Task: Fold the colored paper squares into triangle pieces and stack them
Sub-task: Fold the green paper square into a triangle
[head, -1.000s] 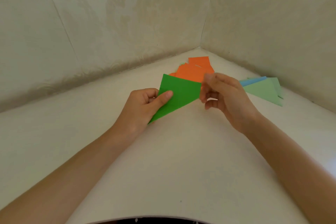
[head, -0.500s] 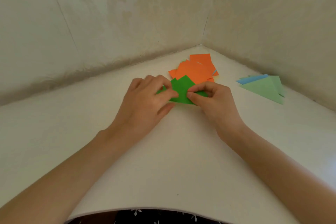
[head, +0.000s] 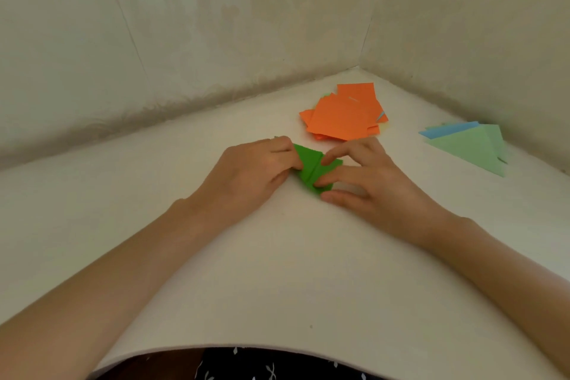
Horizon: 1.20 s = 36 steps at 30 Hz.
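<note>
The green paper (head: 310,168) lies on the table (head: 277,281) between both hands: the left hand (head: 249,174) pinches its 9 o'clock edge, the right hand (head: 373,185) presses straight fingers (head: 336,154) on its 3 o'clock side

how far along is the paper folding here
Done: a small stack of triangles, light green and blue, lies at the right. In hand: the left hand holds the dark green paper on the table while the right hand presses its fold. Left: the pile of orange squares beyond looks unfolded.
</note>
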{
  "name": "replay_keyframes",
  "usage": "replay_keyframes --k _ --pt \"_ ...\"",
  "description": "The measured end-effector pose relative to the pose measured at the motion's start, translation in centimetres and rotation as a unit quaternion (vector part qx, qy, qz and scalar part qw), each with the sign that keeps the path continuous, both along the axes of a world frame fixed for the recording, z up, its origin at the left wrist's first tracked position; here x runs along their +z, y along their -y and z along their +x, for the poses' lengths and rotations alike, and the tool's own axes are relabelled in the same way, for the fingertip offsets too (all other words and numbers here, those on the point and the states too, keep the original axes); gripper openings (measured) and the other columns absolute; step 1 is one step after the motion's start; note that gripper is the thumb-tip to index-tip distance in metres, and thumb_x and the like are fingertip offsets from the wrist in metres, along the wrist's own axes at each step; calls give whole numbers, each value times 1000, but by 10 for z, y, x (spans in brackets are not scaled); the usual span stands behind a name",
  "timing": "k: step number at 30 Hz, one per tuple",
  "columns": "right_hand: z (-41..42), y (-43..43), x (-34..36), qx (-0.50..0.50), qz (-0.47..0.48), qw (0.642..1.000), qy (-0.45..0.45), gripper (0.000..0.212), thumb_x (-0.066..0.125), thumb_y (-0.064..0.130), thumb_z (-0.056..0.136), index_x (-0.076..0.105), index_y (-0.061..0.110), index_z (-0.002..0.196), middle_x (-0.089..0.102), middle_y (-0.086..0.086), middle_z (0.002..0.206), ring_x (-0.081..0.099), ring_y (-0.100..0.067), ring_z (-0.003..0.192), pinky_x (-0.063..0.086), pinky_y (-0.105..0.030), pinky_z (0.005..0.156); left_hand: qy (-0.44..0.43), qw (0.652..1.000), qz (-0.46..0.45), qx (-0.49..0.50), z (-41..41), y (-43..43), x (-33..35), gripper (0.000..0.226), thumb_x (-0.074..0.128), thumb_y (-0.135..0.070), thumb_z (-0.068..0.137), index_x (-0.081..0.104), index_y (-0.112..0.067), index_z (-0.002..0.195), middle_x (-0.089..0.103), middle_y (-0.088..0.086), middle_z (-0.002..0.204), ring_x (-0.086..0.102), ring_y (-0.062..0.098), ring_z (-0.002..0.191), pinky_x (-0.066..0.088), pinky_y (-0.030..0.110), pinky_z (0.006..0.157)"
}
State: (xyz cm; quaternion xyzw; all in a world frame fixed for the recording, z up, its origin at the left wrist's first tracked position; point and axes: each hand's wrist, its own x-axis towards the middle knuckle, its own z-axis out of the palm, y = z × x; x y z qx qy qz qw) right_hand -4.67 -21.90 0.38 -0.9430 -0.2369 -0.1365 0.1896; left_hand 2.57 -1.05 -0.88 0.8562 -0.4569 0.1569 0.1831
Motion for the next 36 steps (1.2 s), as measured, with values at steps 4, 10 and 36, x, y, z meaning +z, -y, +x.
replay_keyframes --k 4,10,36 --pt "1 -1 -4 35 -43 996 74 26 55 29 90 72 9 88 66 -6 91 57 -27 79 46 -37 73 -60 997 0 -38 -1 -9 -3 44 31 -17 81 67 -16 104 64 -2 110 60 14 94 51 31 72" --pt "3 -1 1 4 91 994 -66 14 65 29 86 71 15 87 60 4 93 51 -9 92 38 -15 85 -70 995 6 -72 -7 -23 -7 55 26 -12 79 68 -14 114 60 11 128 48 14 120 34 27 102" --pt "10 -20 2 -167 141 963 -157 16 67 35 78 56 33 67 51 12 90 39 -8 96 28 -10 82 -66 988 41 -136 -13 -25 2 46 33 -12 86 70 -9 113 65 10 119 63 24 104 55 41 81"
